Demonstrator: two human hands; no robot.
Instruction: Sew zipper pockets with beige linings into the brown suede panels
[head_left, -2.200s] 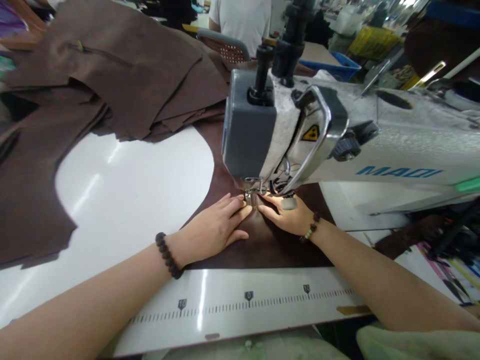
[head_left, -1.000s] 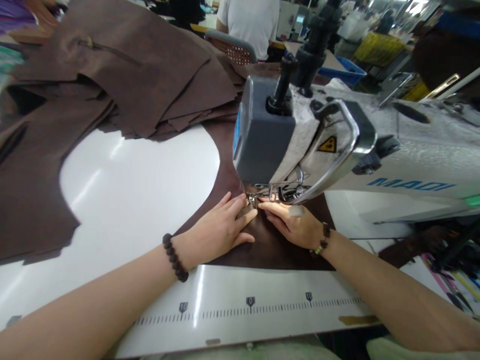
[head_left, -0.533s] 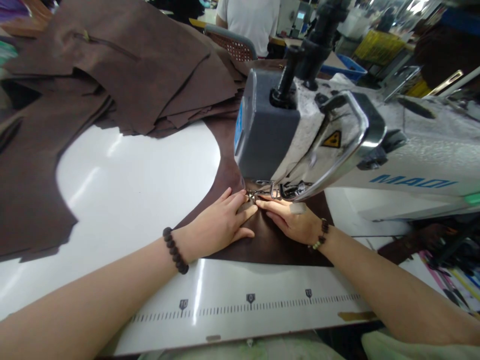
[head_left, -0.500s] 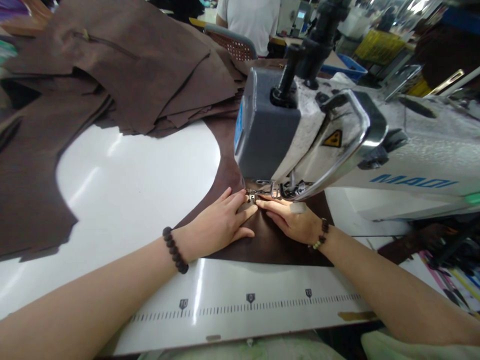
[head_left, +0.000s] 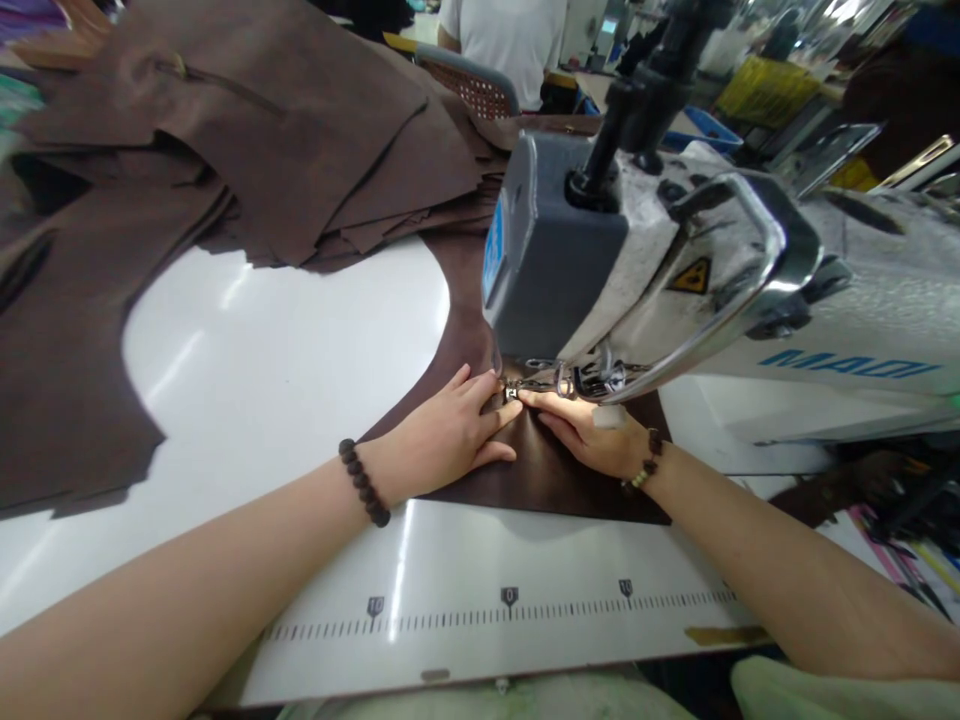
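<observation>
A piece of dark brown leather-like material [head_left: 559, 475] lies under the presser foot [head_left: 511, 391] of a sewing machine [head_left: 570, 250]. My left hand [head_left: 450, 430] rests flat on it just left of the foot, fingers stretched and thumb apart. On the other side, my right hand [head_left: 589, 430] lies on the same piece, its index fingertip close to the foot and a pale wrap around one finger. Its other fingers are partly hidden beneath. Both hands press from above rather than grasp. The needle itself is too small to make out.
Brown pieces [head_left: 300, 130] are heaped behind and to the left on the white table [head_left: 300, 330]. A ruler scale [head_left: 510, 608] runs along the table's front edge. Beyond the heap are a chair [head_left: 472, 85] and a person in a white shirt [head_left: 510, 40].
The brown piece has slid slightly away from the table's front edge, and both hands have moved with it. The whole view has shifted a little.
</observation>
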